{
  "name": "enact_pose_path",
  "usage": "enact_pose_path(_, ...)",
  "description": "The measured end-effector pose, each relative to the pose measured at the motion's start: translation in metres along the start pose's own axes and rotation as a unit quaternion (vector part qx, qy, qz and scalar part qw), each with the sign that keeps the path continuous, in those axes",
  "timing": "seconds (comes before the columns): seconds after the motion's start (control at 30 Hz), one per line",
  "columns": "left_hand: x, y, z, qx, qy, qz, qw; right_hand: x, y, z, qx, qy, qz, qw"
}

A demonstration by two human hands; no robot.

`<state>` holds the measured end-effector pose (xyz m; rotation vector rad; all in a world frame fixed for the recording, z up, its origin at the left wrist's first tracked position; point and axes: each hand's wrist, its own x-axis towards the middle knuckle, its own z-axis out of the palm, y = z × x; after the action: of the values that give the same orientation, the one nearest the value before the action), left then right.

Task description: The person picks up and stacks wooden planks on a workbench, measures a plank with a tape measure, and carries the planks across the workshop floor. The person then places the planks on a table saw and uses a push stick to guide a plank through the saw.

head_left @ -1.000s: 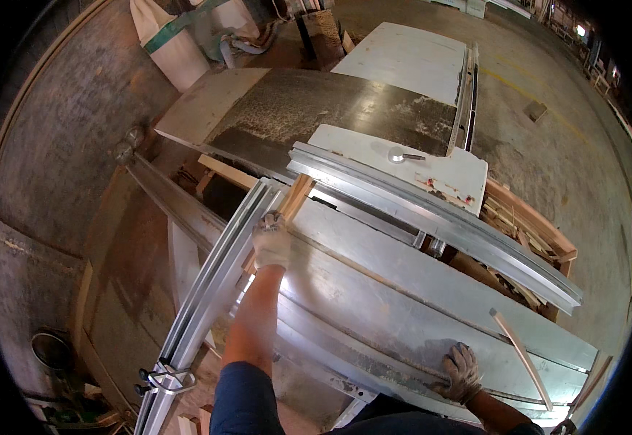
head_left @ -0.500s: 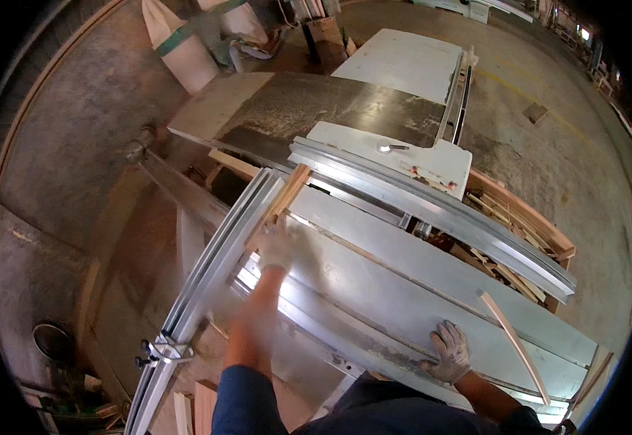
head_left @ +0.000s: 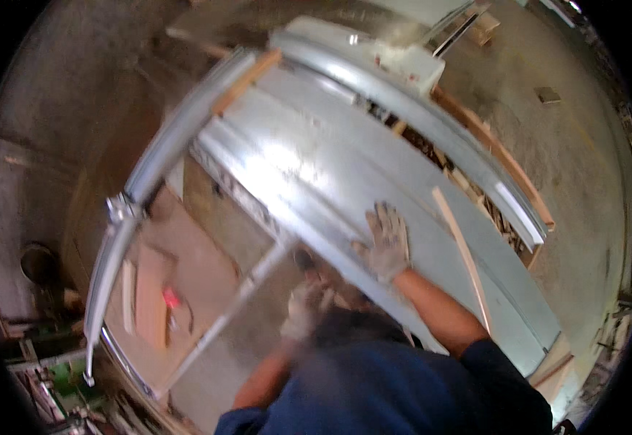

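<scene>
A concrete workshop floor (head_left: 577,145) surrounds the surface. The long metal panel (head_left: 345,181) runs from upper left to lower right. The gloved right hand (head_left: 387,243) lies flat, fingers spread, on it; the blurred left hand (head_left: 307,308) sits at its near edge, grip unclear. A thin wooden strip (head_left: 462,257) lies beside.

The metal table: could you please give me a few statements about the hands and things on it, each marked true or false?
1. The right hand lies flat on the metal table. True.
2. Both hands are bare. False: the right hand and the left hand wear light work gloves.
3. A thin wooden strip lies on the table to the right of the right hand. True.
4. The left hand grips the wooden strip. False: it is blurred, low by the table's near edge, apart from the strip.
</scene>
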<state>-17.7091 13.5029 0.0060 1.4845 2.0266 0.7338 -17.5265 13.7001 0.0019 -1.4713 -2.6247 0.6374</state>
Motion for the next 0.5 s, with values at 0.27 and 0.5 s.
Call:
enact_pose_path(0.27, -0.07, -0.076, 0.088, -0.077, -0.131, -0.225, 0.963, -0.001, 0.017, 0.031, -0.053, 0.145, -0.068, 0.986)
enact_pose_path(0.5, -0.076, -0.199, 0.232, -0.031, -0.229, -0.142, 0.963, -0.001, 0.003, 0.025, -0.057, 0.168, -0.087, 0.98)
